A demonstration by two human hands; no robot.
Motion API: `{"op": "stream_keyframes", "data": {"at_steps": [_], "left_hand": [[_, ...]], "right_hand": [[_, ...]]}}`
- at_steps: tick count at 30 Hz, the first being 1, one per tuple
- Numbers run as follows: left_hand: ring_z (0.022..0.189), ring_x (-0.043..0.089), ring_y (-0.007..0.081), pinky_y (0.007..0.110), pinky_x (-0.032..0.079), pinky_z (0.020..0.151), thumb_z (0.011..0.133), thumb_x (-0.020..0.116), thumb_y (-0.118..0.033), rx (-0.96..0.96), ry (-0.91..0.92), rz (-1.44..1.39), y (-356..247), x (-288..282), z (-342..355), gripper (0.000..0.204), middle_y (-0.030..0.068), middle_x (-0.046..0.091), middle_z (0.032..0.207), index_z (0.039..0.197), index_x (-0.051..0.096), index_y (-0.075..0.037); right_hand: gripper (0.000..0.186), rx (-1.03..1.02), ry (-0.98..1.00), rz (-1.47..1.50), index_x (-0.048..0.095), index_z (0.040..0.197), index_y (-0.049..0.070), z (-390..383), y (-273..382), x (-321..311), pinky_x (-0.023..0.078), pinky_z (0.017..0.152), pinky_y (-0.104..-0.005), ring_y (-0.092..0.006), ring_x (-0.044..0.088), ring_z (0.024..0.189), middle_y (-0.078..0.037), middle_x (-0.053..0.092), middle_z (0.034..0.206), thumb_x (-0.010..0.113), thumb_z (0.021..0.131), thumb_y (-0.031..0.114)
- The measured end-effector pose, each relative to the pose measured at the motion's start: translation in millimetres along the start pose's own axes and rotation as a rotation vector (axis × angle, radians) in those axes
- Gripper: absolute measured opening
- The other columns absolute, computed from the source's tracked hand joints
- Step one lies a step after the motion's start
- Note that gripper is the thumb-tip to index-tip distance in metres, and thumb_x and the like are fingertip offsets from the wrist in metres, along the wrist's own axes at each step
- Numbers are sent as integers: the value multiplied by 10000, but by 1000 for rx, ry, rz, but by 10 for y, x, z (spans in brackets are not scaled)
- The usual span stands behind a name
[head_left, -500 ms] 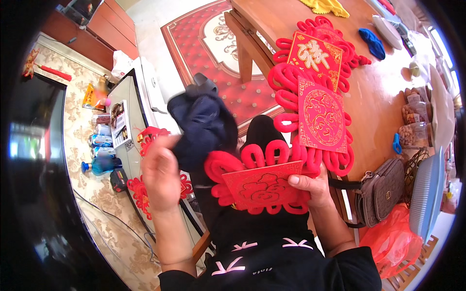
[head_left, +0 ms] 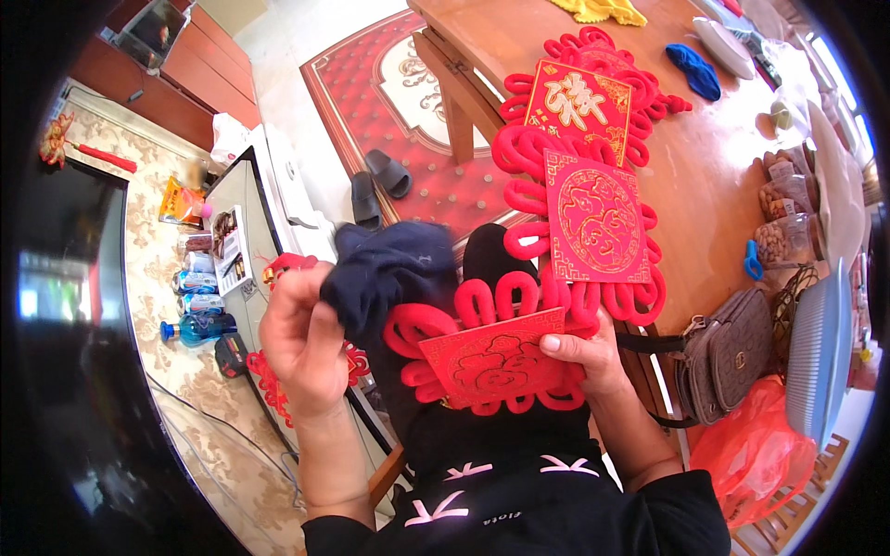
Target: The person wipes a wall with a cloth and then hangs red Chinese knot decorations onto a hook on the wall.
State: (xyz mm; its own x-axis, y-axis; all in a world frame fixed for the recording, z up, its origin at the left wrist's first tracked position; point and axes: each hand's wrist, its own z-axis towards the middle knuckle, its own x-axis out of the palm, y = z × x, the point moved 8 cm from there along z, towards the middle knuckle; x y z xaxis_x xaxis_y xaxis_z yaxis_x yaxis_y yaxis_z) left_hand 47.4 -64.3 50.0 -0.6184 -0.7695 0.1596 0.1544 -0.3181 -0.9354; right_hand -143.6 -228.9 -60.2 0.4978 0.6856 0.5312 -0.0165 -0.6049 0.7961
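Observation:
My left hand (head_left: 304, 343) is closed on a dark navy cloth (head_left: 389, 269), pinched at its left end; the cloth hangs left of my knees. With its thumb over the front, my right hand (head_left: 593, 357) grips a red knotted ornament panel (head_left: 491, 361) with an embossed design and looped velvety cord. Up and to the right are two more panels, a red one with a gold round pattern (head_left: 596, 215) and a gold-bordered one (head_left: 575, 109), both ringed by red loops, lying along the wooden table (head_left: 691, 185).
On the left stand a television (head_left: 69, 306) and a counter with bottles (head_left: 199, 324) and more red ornaments (head_left: 278, 380). Grey slippers (head_left: 389, 176) lie by a patterned rug (head_left: 343, 83). At right are jars (head_left: 788, 241), a brown bag (head_left: 723, 357) and a red plastic bag (head_left: 751, 454).
The navy cloth has dropped lower, uncovering the slippers, and my left fingers have curled onto it. The ornament panels have shifted slightly left with my right hand.

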Motion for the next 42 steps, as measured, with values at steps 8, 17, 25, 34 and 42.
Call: {"op": "stream_keyframes", "data": {"at_steps": [8, 17, 25, 34, 42], "left_hand": [[957, 548, 283, 369, 448, 819, 755, 809, -154, 88, 399, 563, 287, 512, -206, 340, 107, 551, 1011, 1005, 600, -55], [827, 516, 48, 211, 440, 740, 963, 615, -204, -469, 184, 201, 683, 403, -308, 243, -1, 607, 885, 1074, 602, 12], [1046, 655, 268, 419, 509, 954, 1016, 469, -364, -602, -311, -632, 1145, -166, -328, 417, 128, 657, 1169, 1228, 577, -21], [974, 576, 116, 246, 439, 907, 1012, 490, -132, -413, 73, -237, 788, 315, -419, 304, 27, 617, 1116, 1264, 557, 23], [1064, 643, 245, 413, 487, 980, 1003, 434, -301, -446, -279, -488, 1014, -356, -245, 387, 89, 667, 1176, 1247, 586, -41]], "right_hand": [[540, 5, -55, 55, 554, 1187, -70, 27, 71, 113, 530, 912, -409, -284, 676, 959, -174, 673, 1045, 721, 709, 119], [548, 70, -66, 16, 556, 1186, -54, 30, 0, 70, 521, 903, -380, -259, 667, 943, -152, 667, 1042, 740, 709, 142], [572, -13, -89, -62, 552, 1196, -36, 75, 39, 77, 494, 909, -372, -236, 637, 962, -124, 647, 1046, 773, 704, 155], [529, -89, -68, -39, 569, 1218, -25, 39, 47, 3, 484, 941, -376, -231, 637, 1027, -120, 668, 1106, 780, 752, 113], [541, -168, -112, 4, 568, 1210, -30, 23, 89, -1, 491, 934, -384, -244, 643, 1013, -121, 666, 1086, 779, 729, 101]]}}
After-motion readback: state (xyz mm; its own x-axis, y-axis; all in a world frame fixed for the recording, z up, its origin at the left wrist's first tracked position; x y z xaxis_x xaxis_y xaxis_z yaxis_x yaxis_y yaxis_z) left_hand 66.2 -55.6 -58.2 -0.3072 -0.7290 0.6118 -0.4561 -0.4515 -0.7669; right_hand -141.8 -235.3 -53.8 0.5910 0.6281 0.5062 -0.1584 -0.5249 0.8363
